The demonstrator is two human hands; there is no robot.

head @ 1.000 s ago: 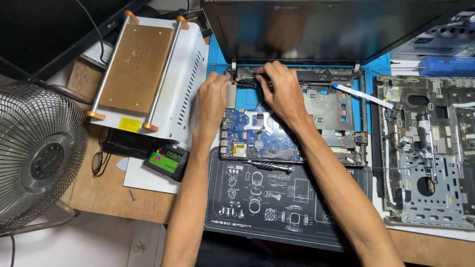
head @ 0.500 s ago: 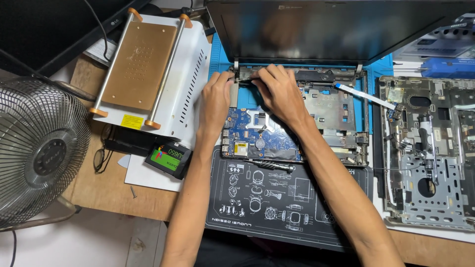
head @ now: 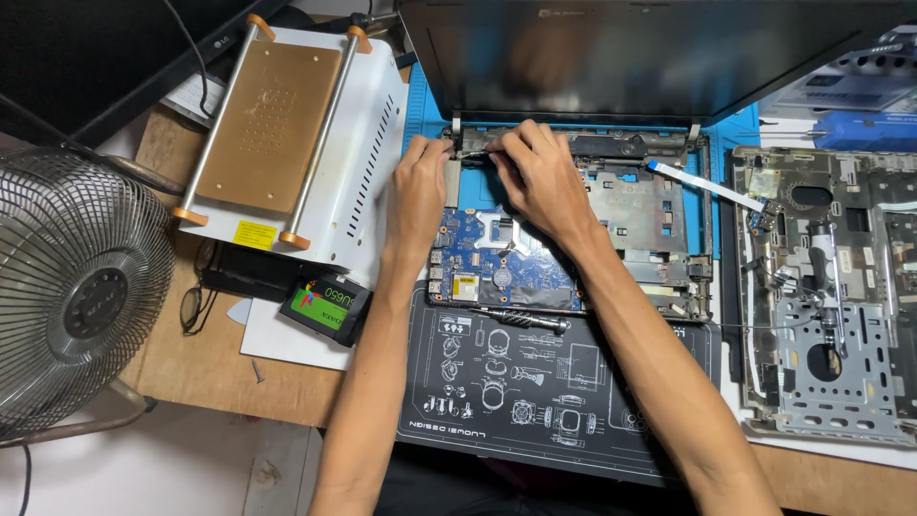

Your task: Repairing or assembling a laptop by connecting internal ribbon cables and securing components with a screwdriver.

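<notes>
Fingers of both hands [head: 478, 177] pinch the laptop hinge [head: 468, 148], barely shifted since before.

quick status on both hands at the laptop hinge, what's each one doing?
Left hand: fingers closed, pinching something small at the left hinge of the opened laptop; what it is cannot be told.
Right hand: fingers curled, fingertips on the same spot; a hold cannot be told.

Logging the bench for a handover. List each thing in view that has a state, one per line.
laptop: lid up, bottom shell stripped, blue board exposed
left hand: fingertips at the rear left hinge corner
right hand: pinching a small part beside the left hand
screwdriver: lying flat on the black mat
white ribbon cable: lying loose across the chassis
fan: blades hard to judge
</notes>
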